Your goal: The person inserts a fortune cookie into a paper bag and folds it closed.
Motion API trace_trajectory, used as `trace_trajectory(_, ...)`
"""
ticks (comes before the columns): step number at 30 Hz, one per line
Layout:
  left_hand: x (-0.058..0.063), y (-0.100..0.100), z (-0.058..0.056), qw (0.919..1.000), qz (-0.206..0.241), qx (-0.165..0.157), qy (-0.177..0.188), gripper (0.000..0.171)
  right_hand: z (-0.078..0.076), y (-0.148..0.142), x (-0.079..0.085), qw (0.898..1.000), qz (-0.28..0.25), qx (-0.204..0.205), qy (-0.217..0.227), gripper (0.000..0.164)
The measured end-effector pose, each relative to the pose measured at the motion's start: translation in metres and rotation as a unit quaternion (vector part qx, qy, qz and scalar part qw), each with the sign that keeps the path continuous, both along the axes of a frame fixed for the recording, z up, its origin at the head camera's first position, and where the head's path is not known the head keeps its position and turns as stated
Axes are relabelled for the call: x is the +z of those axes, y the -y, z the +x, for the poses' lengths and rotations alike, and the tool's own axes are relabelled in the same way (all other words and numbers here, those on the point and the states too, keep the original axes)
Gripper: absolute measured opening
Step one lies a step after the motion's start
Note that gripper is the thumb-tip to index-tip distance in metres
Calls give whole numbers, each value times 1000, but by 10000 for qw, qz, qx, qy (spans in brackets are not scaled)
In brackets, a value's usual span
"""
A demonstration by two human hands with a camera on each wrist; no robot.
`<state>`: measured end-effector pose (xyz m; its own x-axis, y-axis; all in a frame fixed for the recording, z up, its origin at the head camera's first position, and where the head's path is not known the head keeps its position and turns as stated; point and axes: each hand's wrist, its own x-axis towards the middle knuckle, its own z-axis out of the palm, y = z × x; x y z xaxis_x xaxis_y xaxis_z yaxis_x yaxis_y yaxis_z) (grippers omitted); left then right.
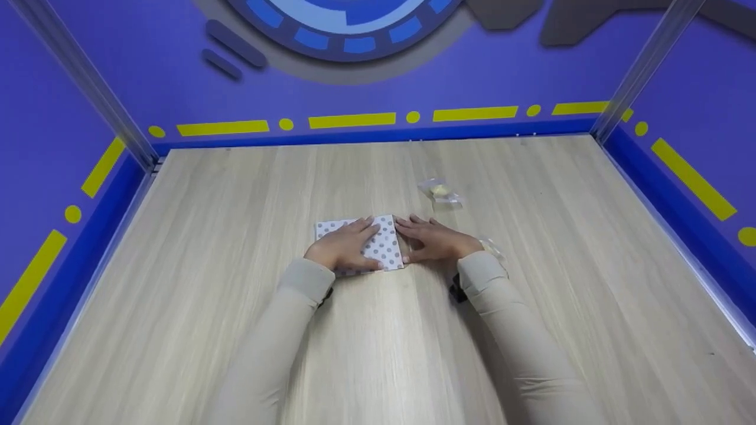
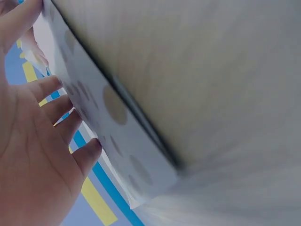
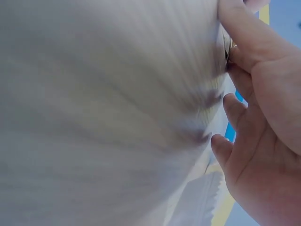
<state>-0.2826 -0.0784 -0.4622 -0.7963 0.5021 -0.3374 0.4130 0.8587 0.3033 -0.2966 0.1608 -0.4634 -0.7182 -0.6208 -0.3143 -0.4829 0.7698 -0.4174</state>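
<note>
A flat white rectangle with grey polka dots (image 1: 387,245), like a folded paper or paper bag, lies on the wooden table. My left hand (image 1: 347,245) rests across its left part, fingers spread and palm down, covering much of it. In the left wrist view, fingertips touch the dotted sheet (image 2: 117,110), whose near edge casts a thin dark shadow on the table. At its right edge is my right hand (image 1: 437,241), with fingers lightly bent and fingertips down at the tabletop. The right wrist view shows that hand (image 3: 263,117) holding nothing.
Behind the right hand lies a small clear packet (image 1: 440,192) with something pale yellow inside. Another bit of clear plastic (image 1: 493,248) shows beside the right wrist. Blue-purple panels (image 1: 354,100) with yellow marks enclose the table (image 1: 236,195) at the back and sides.
</note>
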Motion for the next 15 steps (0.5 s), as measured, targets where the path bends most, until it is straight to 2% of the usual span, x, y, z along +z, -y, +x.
trace_trajectory(9, 0, -3, -1, 10000, -33, 12, -69, 90, 0, -1, -1, 9998, -36, 108, -174, 83)
trace_trajectory(15, 0, -4, -1, 9999, 108, -18, 47, 91, 0, -2, -4, 9997, -176, 77, -179, 82)
